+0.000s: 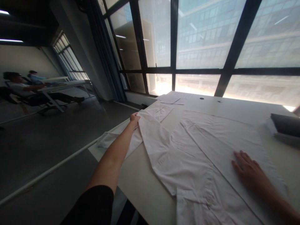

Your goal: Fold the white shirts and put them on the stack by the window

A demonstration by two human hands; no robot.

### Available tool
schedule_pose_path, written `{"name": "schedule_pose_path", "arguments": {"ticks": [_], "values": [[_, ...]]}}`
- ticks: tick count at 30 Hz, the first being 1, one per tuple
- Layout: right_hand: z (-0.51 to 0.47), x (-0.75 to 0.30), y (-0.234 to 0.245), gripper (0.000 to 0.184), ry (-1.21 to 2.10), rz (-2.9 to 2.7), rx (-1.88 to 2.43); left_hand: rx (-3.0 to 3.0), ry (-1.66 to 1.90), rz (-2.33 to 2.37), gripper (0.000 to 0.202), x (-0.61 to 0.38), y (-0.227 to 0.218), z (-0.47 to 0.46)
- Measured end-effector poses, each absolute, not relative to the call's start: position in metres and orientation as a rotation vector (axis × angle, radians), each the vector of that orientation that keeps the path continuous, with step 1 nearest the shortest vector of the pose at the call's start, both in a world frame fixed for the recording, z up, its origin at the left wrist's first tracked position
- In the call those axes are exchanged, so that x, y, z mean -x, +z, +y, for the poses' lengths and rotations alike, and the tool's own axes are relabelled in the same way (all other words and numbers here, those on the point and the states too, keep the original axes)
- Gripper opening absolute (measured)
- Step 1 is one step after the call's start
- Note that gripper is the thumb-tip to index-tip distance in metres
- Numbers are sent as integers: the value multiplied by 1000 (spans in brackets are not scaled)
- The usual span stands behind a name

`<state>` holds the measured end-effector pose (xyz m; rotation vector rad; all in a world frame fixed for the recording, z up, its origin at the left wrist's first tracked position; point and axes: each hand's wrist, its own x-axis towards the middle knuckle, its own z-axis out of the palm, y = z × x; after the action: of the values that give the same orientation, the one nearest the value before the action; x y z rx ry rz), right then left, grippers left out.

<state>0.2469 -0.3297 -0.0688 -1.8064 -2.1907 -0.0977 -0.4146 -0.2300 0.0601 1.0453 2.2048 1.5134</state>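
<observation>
A white lab coat [199, 150] lies spread over the table, with creases and a long front edge running diagonally across it. At the far left, my left hand [134, 118] pinches the end of a sleeve [152, 131], my arm stretched out. More white cloth [107, 139] lies under and beside that forearm, near the table's left edge. My right hand [249, 170] rests palm down on the coat's right part, fingers stretched out. The coat's near end runs out of the picture at the bottom.
The white table [133, 175] stands by large windows. Papers [172, 98] lie at its far left corner, and a dark folder on a stack [286, 125] is at the right. Two people sit at another table [67, 83] on the left, beyond the grey floor.
</observation>
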Motion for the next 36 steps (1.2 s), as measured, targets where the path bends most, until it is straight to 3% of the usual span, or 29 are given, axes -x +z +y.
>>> {"name": "schedule_pose_path", "arguments": {"ticks": [5, 9, 15, 21, 26, 32, 36], "values": [[-329, -246, -68, 64, -111, -2175, 1783, -1230, 1672, 2126, 69, 389, 97, -229], [-328, -241, -60, 63, -77, -2125, 1690, -1775, 1745, 1947, 67, 344, 134, -235], [-331, -230, -36, 56, 126, -1990, 1373, -2389, 1580, 1652, 71, 230, 158, -263], [-332, -236, -23, 50, 396, -1743, 1287, -2564, 1124, 1520, 75, 117, 132, -305], [-331, -238, -20, 55, 768, -1500, 1279, -2690, 670, 1357, 76, 56, 92, -342], [-325, -238, -18, 75, 1088, -1280, 1227, -2722, 461, 1274, 76, 22, 60, -370], [-320, -242, -15, 62, 1172, -1123, 1245, -2790, 406, 1215, 69, 11, 56, -374]]}}
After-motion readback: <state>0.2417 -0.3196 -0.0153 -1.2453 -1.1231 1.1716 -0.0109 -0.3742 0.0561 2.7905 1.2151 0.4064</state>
